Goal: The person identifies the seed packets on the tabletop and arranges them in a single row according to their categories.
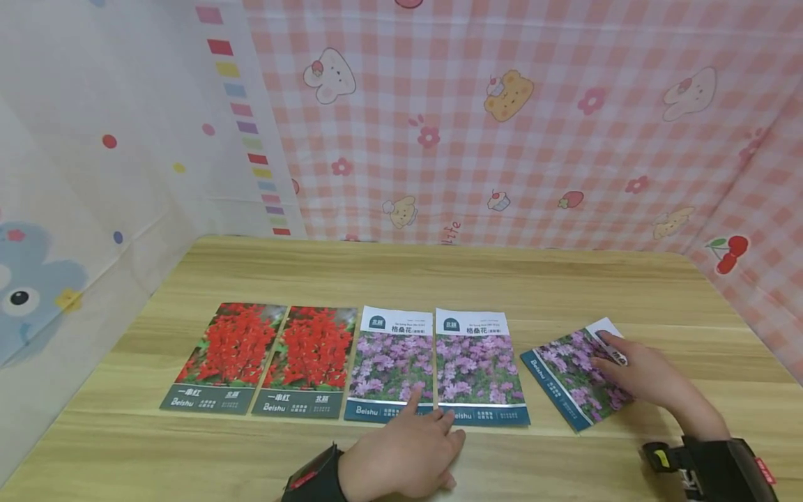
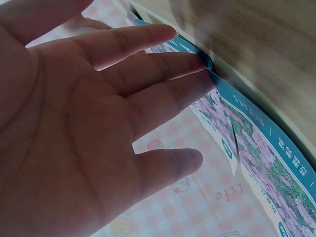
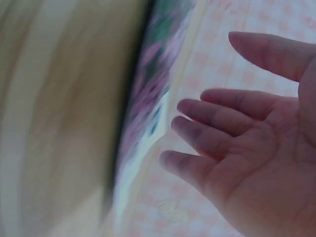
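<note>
Two seed packets with purple flowers, the left one (image 1: pixel 392 362) and the middle one (image 1: pixel 479 362), lie side by side on the table. My left hand (image 1: pixel 404 450) is at their lower edges, fingers spread, fingertips over the blue bands; the left wrist view shows its palm and straight fingers. Farther right, a third purple-flower packet (image 1: pixel 574 373) lies tilted. Over its upper right part is my right hand (image 1: pixel 649 376), thumb and forefinger apart on the printed face. Its fingers look extended in the right wrist view, where the packet (image 3: pixel 153 74) is blurred.
Two red-flower seed packets (image 1: pixel 228 355) (image 1: pixel 310 359) lie flat left of the purple ones, in the same row. The wooden table (image 1: pixel 401 272) ends at a pink checked cloth (image 1: pixel 439 153) behind and pale cloth on the left.
</note>
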